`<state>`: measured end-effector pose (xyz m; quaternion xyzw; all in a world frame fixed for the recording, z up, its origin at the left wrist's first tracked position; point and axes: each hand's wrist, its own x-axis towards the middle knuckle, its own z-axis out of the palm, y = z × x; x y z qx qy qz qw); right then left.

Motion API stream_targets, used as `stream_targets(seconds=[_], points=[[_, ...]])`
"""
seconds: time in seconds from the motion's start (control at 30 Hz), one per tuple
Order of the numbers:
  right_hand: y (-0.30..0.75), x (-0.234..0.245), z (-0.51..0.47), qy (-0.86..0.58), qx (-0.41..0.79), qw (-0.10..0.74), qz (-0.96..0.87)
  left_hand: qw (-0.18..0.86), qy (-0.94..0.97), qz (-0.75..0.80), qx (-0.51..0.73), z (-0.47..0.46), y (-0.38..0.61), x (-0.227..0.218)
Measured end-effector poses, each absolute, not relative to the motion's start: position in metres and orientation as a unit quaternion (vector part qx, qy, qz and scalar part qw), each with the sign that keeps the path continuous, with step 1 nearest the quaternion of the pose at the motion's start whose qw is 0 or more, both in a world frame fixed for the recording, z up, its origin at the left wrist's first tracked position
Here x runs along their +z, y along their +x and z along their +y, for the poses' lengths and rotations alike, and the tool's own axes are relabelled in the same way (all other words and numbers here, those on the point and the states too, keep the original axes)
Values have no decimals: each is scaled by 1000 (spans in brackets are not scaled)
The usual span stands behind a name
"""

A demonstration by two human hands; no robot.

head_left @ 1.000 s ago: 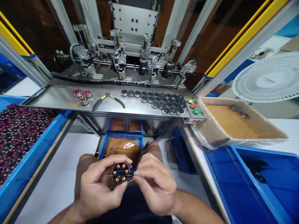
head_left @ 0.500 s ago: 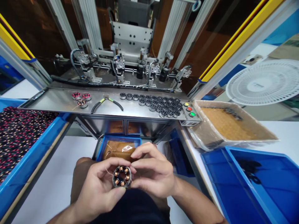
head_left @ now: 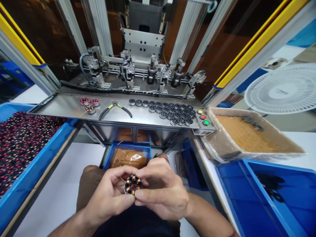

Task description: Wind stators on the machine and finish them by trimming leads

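Both hands (head_left: pixel 138 194) pinch the wound stator (head_left: pixel 133 184), its open face upward.

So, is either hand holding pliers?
No, the pliers lie on the metal shelf; left hand and right hand hold a wound ring.

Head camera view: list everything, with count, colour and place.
winding machine: one, grey, back centre
steel shelf: one, silver, centre
wound stators: three, red-copper, shelf left
pliers: one, black-handled, shelf middle
bare cores: many, dark, shelf right
buttons: three, yellow, red, green, shelf end
left bin: one, blue, far left
small bin: one, blue, under shelf
lined box: one, brown, right
right bins: two, blue, near right
fan: one, white, far right
held stator: one, black-copper, between hands
left hand: one, gripping held stator
right hand: one, gripping held stator
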<state>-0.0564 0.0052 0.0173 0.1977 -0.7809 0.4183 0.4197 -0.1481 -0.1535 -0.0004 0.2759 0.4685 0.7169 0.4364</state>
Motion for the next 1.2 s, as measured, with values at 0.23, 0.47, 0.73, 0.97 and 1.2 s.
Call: stream_targets(seconds=[0.23,0.47,0.73,0.97,1.2], points=[[-44,8,-9,115,338,519,-776,321,284,499,753,-150,-139,3],[-44,11,-27,45,435,501,-746,202,302,510,780,-147,-131,1],[-51,3,-39,-21,524,478,-705,178,276,505,798,-145,-124,-4],[-53,-2,-22,27,501,454,-736,327,282,537,725,-150,-144,-2],[-53,-1,-15,27,491,433,-755,423,282,500,701,-154,-154,-4]])
